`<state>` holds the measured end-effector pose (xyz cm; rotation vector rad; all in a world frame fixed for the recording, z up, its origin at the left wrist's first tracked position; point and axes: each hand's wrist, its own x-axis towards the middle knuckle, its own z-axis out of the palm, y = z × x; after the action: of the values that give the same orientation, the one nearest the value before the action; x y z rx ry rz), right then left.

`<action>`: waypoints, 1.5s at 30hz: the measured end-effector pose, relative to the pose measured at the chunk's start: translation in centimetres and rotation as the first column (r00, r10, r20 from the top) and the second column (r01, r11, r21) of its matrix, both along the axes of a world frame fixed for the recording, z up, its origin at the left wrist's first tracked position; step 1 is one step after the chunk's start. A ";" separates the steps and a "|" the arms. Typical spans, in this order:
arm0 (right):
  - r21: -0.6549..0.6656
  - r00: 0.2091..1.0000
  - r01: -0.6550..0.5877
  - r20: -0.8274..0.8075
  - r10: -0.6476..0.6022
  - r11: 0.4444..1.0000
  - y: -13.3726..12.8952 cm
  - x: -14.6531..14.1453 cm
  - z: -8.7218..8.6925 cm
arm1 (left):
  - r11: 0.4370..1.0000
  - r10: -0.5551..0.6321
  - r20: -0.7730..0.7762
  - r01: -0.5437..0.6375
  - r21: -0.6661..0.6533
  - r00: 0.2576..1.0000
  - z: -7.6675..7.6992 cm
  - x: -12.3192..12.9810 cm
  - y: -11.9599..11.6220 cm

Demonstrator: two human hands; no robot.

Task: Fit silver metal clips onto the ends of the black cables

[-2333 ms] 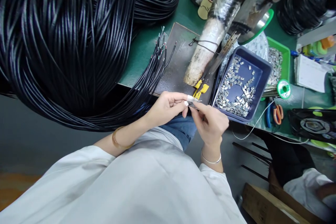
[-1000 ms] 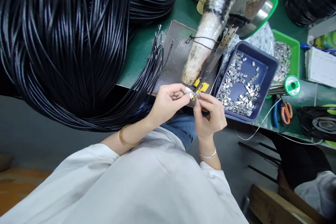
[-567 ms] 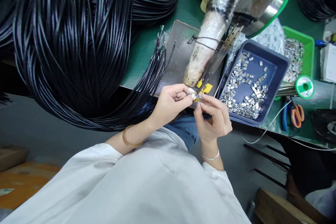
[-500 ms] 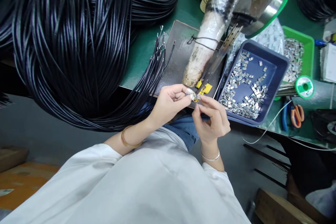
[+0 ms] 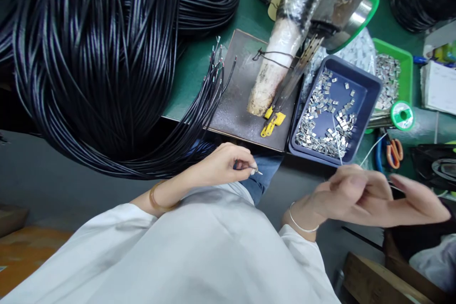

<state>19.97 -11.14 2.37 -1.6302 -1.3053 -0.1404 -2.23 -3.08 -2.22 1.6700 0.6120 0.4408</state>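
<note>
My left hand [image 5: 231,165] is closed in a pinch above my lap. A small piece with a thin silvery tip [image 5: 260,172] sticks out past its fingertips; the rest is hidden by the fingers. My right hand [image 5: 356,194] is off to the right, in front of the blue tray, with its fingers curled and one stretched out sideways. A thin pale wire [image 5: 337,140], like solder wire, rises from its fingers across the tray. Yellow clips [image 5: 272,124] sit on the dark board [image 5: 231,99], apart from both hands.
The blue tray [image 5: 372,88] contains many small metal shells. Behind it stands a green tray [image 5: 406,69] of similar parts. Black cables [image 5: 107,80] hang over the left table edge. A wrapped white tube [image 5: 272,64] leans over the board. Orange-handled pliers [image 5: 394,152] lie at the right.
My hands have parted from the yellow clips. The left has drawn back toward my lap with the small piece. The right has swung far right, and the thin wire now runs up from it.
</note>
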 end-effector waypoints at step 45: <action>-0.014 0.954 -0.272 -0.138 0.267 0.962 3.1 -3.2 -1.3 | 0.685 0.485 0.289 -0.153 -0.713 0.825 0.1 2.3 0.4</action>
<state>16.81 -8.04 1.06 -1.4449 -1.4154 0.1560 0.09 -2.72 -2.12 0.7094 0.6166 0.7538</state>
